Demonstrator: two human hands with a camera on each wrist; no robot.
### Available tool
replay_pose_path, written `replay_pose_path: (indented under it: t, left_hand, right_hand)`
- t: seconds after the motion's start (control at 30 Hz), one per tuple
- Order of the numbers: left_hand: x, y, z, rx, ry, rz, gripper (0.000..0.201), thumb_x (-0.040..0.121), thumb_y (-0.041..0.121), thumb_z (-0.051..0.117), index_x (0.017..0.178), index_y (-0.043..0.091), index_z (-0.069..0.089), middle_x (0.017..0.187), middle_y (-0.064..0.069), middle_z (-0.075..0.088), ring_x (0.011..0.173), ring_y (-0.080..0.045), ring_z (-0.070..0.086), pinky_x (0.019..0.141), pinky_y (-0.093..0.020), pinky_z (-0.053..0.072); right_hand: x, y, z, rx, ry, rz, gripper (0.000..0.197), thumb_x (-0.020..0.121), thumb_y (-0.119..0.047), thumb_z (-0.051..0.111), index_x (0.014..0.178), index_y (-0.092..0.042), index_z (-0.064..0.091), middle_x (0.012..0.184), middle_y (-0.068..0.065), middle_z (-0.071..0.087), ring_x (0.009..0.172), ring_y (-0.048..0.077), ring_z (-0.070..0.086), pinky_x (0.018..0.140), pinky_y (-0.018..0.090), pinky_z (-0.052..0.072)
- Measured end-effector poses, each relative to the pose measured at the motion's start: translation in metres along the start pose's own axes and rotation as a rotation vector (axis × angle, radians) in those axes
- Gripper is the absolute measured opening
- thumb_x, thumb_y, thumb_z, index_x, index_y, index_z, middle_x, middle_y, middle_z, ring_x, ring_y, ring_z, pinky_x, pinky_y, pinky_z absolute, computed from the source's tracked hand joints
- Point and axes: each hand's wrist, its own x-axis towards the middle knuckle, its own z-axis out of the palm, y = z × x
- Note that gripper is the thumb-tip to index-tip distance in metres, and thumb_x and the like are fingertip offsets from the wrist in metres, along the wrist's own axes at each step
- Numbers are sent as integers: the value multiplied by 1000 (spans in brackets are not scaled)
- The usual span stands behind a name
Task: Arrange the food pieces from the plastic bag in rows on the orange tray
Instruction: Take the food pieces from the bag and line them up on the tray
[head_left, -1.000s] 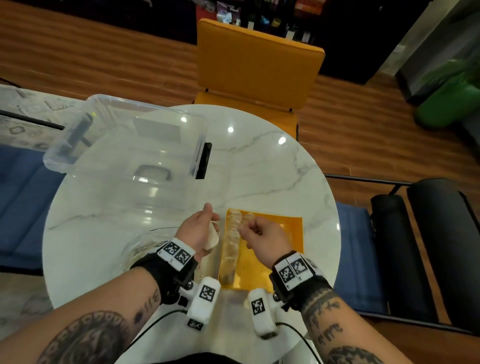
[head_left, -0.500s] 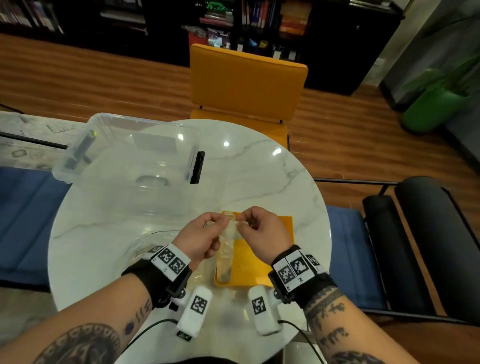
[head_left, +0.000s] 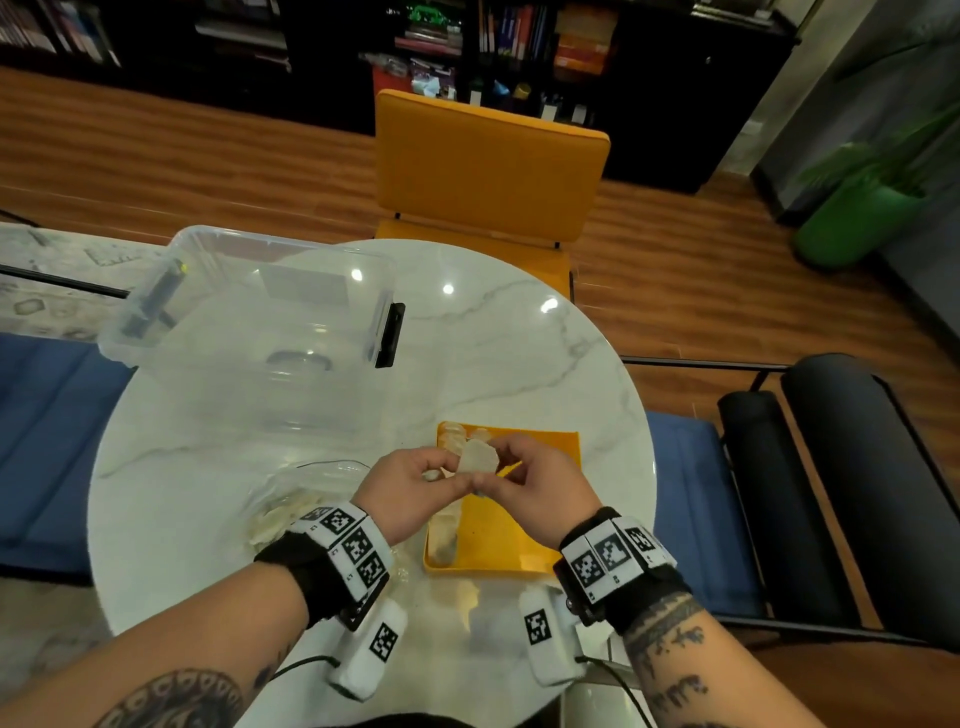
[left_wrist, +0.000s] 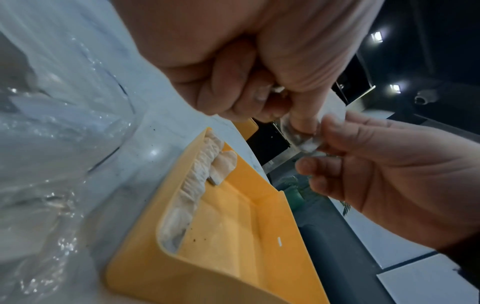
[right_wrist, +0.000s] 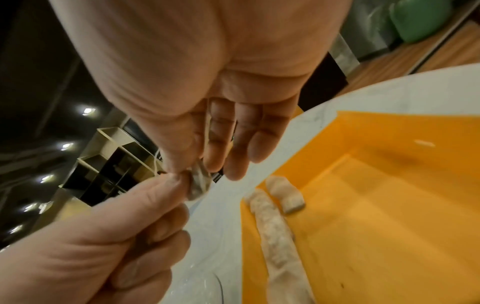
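On the left of the round table sat a clear box. Nearer lay the plastic bag, open, with more pale pieces inside; how many was hard to see. The left hand pinched one food piece with thumb and fingertip. The right hand pinched the same piece from the other side. They held it up over the near-left part of the orange tray.

The piece looked thin, light and a bit see-through. It would probably snap if squeezed hard and might be slippery, so holding it gently by the edges seemed best.

I counted one tray, one bag and one piece in the hands. On the tray there was one long row along its left wall, and one piece had started a second row.
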Motion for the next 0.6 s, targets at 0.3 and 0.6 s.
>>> replay_pose_path:
  t: [0.3,0.6]
  left_hand:
    - [18,-28,-5,299,87,-188,21,88,47,62,104,34,66,108,8,69,96,-10,60,76,-23,44]
    - [27,-40,6,449,4,-290,41,85,46,66,122,29,60,121,-1,65,105,-16,62,76,-23,42]
  right_hand:
    - [29,45,18,2,93,250,17,84,-28,76,79,-33,60,80,-9,68,78,13,66,73,30,53]
    - [78,65,31,-103,71,472,21,77,-38,80,83,-25,65,83,-9,68,78,13,63,65,26,47]
